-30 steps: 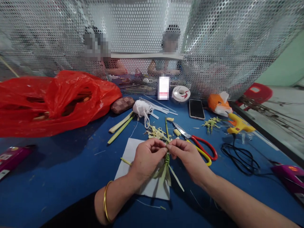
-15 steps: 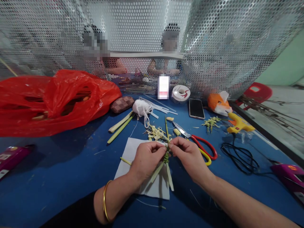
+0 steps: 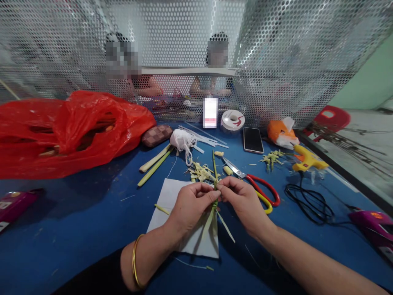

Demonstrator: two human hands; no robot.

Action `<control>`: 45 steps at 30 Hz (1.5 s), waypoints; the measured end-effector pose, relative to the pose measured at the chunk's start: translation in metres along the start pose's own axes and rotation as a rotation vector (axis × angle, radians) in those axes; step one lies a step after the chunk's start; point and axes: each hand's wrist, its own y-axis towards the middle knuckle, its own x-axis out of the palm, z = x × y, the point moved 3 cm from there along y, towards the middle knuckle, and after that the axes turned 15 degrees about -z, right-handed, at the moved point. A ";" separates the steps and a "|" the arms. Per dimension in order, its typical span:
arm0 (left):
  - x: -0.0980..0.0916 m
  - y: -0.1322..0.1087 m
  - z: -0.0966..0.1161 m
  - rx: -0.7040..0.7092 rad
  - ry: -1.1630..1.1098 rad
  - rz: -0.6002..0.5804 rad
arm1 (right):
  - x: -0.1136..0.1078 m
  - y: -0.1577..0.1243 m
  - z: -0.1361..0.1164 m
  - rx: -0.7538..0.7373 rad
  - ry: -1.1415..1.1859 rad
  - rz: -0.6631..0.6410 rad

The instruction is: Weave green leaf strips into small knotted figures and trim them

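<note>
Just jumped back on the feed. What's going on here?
A person's left hand and right hand meet in the middle, pinching a green plant stem between thumbs and fingers. Pale green strips fan out below the fingers, over a white sheet on the blue table. Open scissors lie beside the right hand, and pale scraps lie just beyond the hands.

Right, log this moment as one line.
left grip: pinching plaited green strips; right grip: pinching same strips; white sheet: beneath left grip; scissors: partly behind right grip
</note>
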 end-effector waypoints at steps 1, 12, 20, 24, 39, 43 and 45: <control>0.001 0.000 0.000 0.006 -0.003 -0.003 | 0.001 -0.001 0.000 0.006 0.014 -0.005; 0.002 -0.001 0.000 -0.069 -0.190 0.063 | -0.002 0.002 0.006 0.030 0.112 0.002; 0.000 0.000 0.002 0.050 -0.034 0.085 | -0.001 0.001 0.004 0.032 0.167 -0.054; 0.000 -0.001 0.001 0.045 0.013 0.016 | -0.002 0.000 0.000 0.014 0.085 -0.004; -0.001 0.000 -0.004 -0.024 -0.210 0.032 | -0.005 -0.001 0.003 -0.075 -0.091 -0.010; -0.001 -0.002 0.000 0.002 -0.124 0.064 | -0.004 0.001 0.001 -0.016 -0.016 -0.035; -0.001 -0.003 0.003 0.031 -0.034 0.063 | -0.002 0.001 -0.001 0.028 0.061 -0.074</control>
